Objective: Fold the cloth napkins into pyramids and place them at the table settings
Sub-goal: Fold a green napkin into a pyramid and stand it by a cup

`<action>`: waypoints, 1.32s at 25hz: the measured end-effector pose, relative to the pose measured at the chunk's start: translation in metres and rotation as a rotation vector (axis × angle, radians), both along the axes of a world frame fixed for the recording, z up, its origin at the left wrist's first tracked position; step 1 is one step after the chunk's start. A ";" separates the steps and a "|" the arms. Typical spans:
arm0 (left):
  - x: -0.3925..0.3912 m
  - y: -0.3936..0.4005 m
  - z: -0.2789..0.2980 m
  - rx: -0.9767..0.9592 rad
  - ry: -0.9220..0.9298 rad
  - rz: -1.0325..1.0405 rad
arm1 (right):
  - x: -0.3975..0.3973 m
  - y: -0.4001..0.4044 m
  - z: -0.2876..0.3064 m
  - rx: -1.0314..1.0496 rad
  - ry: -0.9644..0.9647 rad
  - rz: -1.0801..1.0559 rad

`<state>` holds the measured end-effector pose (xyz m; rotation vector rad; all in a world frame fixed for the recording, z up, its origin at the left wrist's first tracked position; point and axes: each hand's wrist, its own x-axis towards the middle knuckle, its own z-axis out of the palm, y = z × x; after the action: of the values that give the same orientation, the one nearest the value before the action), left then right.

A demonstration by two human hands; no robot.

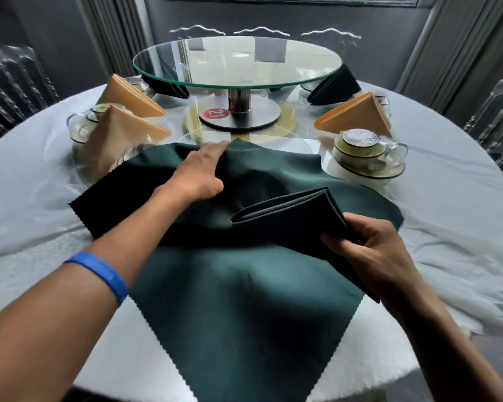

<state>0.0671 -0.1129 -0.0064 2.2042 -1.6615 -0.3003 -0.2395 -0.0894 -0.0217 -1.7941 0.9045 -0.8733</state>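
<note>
Two hands split work: left hand [199,172] presses flat, fingers released, smoothing the open green napkin [238,314] toward 12 o'clock; right hand [372,256] pinches the folded green napkin [291,213] clear at 3 o'clock.

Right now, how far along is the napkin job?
Done: five pyramids stand at settings, three orange and two dark green. In hand: the left hand presses an open green napkin spread flat; the right hand grips a folded green napkin. Left: both need shaping; the right-side dish set has no pyramid.
</note>
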 end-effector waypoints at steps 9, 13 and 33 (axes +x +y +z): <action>-0.005 0.066 -0.012 -0.480 0.014 -0.103 | -0.007 0.008 0.036 0.027 -0.280 -0.106; -0.025 0.146 -0.022 -0.200 0.265 -0.466 | 0.014 0.015 0.061 -0.023 -0.379 -0.098; -0.010 0.109 -0.011 -0.079 0.357 -0.061 | 0.223 0.003 0.003 -0.238 0.330 -0.367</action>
<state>0.0568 -0.0042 -0.0170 1.9103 -1.5164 -0.5954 -0.0163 -0.0860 -0.0184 -2.0507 1.4253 -0.9592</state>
